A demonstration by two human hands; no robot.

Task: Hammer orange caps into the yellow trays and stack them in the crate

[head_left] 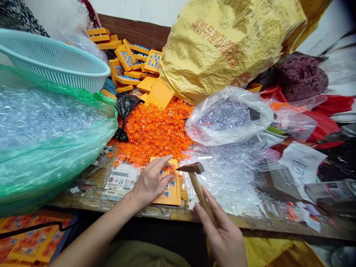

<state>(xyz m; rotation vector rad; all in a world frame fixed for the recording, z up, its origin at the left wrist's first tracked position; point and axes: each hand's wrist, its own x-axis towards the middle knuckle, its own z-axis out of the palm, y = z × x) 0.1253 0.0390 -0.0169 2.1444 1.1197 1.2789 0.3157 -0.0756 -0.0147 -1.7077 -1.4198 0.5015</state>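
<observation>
My right hand is closed round the wooden handle of a hammer, its steel head raised over the right side of an orange-yellow tray. Small blue-and-silver pieces sit in the tray's slots. Over the tray's left part reaches my left hand, thumb and forefinger apart. Near those fingertips, beside the hammer's pointed end, is a small orange ring piece; no firm grip on it shows. My left hand covers part of the tray.
Behind the tray lies a heap of orange rings. Clear plastic pieces spread to the right, below a white bag. A green bag bulges at left, under a blue basket. Stacked trays and a yellow sack stand behind.
</observation>
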